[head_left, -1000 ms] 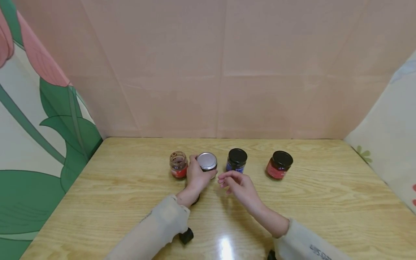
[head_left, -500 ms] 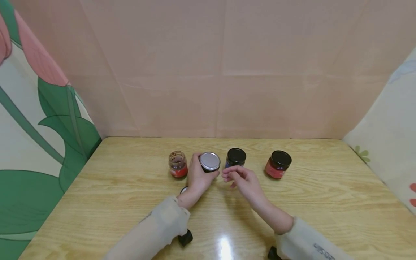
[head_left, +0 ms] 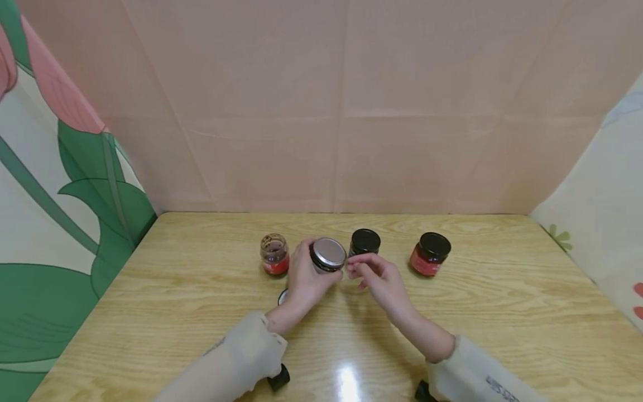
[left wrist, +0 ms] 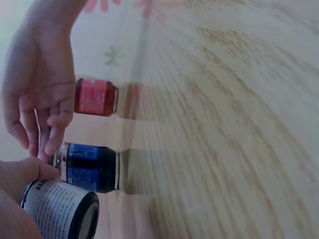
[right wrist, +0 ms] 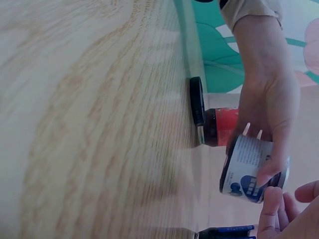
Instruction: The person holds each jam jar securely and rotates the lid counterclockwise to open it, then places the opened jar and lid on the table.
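Note:
My left hand [head_left: 306, 282] grips a jar with a silver lid [head_left: 329, 252]. In the right wrist view this jar [right wrist: 251, 172] shows a white label with blueberries printed on it, and it is tilted and raised off the table. My right hand [head_left: 380, 285] holds nothing; its fingers are loosely bent, with the tips close to the lidded end of the jar. Behind those fingers stands a blue-labelled jar [left wrist: 84, 167] with a black lid. Left of the left hand is an uncovered glass jar [head_left: 274, 257] with a red label and dark residue inside.
A red-labelled jar with a black lid [head_left: 431, 254] stands to the right on the wooden table [head_left: 482, 318]. A loose black lid [right wrist: 197, 101] lies near the left forearm, partly hidden by it in the head view. A pink cloth [head_left: 341, 111] hangs behind the table.
My left hand has lifted the silver-lidded jar, moved it slightly right and tilted it. My right hand has shifted a little right and away from me, still holding nothing.

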`<control>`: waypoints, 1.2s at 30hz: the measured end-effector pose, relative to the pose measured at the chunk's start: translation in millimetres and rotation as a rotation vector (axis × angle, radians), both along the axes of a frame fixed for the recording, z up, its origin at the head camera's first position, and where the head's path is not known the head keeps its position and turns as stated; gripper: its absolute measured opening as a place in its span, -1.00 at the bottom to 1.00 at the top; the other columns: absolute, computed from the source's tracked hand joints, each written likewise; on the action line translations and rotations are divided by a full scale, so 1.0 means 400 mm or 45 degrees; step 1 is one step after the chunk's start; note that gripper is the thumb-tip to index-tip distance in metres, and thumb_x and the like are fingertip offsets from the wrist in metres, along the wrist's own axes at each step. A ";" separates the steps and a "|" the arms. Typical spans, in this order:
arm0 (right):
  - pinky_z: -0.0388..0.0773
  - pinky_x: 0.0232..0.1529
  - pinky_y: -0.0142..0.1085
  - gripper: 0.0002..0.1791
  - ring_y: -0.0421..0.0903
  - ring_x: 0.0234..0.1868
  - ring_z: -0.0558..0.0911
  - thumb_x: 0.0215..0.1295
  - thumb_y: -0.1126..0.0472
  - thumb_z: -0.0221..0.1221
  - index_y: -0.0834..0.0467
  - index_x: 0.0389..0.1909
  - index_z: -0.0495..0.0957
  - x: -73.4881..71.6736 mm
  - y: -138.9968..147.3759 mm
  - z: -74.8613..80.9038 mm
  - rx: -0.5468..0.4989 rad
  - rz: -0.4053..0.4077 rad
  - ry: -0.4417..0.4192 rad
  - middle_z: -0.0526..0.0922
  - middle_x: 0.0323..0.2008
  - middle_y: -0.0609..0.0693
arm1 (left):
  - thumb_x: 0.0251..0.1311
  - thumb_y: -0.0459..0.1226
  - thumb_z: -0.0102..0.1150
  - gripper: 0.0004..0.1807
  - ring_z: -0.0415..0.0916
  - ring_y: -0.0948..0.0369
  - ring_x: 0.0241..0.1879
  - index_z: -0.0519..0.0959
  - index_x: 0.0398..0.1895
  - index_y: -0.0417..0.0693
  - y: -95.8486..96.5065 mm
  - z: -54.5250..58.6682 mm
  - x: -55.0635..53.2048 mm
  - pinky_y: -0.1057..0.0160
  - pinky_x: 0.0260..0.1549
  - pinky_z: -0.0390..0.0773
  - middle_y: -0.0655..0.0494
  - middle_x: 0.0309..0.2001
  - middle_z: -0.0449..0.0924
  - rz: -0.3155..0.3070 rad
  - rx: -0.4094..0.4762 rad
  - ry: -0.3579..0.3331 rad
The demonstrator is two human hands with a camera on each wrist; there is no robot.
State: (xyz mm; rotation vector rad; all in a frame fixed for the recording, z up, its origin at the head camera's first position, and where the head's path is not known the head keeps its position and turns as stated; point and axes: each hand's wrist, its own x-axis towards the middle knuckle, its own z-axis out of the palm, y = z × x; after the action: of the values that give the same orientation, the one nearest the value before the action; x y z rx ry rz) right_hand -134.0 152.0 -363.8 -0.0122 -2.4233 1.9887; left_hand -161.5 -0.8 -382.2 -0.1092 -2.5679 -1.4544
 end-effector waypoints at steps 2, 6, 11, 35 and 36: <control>0.60 -0.33 -0.25 -0.77 -0.17 -0.30 0.63 0.36 0.34 0.04 0.37 -0.08 0.56 0.000 0.000 0.000 0.007 -0.015 0.007 0.67 -0.19 0.24 | -0.31 -0.24 0.47 -0.19 0.40 -0.03 0.09 0.38 0.16 -0.19 -0.002 0.003 0.005 -0.04 0.12 0.37 -0.09 0.02 0.51 -0.015 -0.009 0.011; 0.60 -0.31 -0.28 -0.74 -0.17 -0.26 0.61 0.32 0.25 0.15 0.30 -0.05 0.56 0.000 -0.002 -0.001 0.057 -0.030 -0.001 0.66 -0.18 0.17 | -0.30 -0.20 0.49 -0.20 0.40 -0.02 0.08 0.41 0.14 -0.18 -0.007 0.009 0.012 -0.01 0.11 0.38 -0.06 0.00 0.53 -0.043 -0.049 0.013; 0.52 -0.21 -0.39 -0.56 -0.12 -0.14 0.55 0.24 0.14 0.26 0.21 0.11 0.51 -0.001 -0.016 -0.004 0.163 -0.024 0.021 0.61 -0.08 0.11 | -0.26 -0.10 0.50 -0.21 0.41 -0.01 0.07 0.43 0.12 -0.20 -0.014 0.014 0.017 0.01 0.08 0.40 -0.05 0.00 0.53 -0.063 -0.091 0.014; 0.26 0.32 -0.03 -0.13 0.06 0.31 0.34 0.04 0.06 0.41 0.28 0.33 0.25 -0.002 -0.103 -0.007 0.016 -0.132 0.060 0.34 0.30 0.21 | -0.26 -0.16 0.46 -0.35 0.51 -0.05 -0.07 0.51 -0.02 -0.27 -0.011 0.036 0.038 0.03 -0.02 0.43 -0.14 -0.11 0.63 -0.048 -0.212 0.179; 0.27 0.31 -0.04 -0.13 0.06 0.30 0.36 0.04 0.06 0.41 0.28 0.33 0.25 -0.003 -0.104 -0.008 0.004 -0.138 0.059 0.36 0.29 0.21 | -0.27 -0.18 0.45 -0.36 0.51 -0.05 -0.08 0.52 -0.04 -0.29 -0.011 0.035 0.039 0.03 -0.02 0.43 -0.14 -0.12 0.63 -0.043 -0.222 0.198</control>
State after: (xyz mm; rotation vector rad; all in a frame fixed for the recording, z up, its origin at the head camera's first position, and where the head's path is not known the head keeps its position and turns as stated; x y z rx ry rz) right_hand -135.2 110.3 -366.9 -0.0942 -2.3446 1.9182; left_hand -145.9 -5.1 -368.1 -0.2794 -2.5708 -1.1797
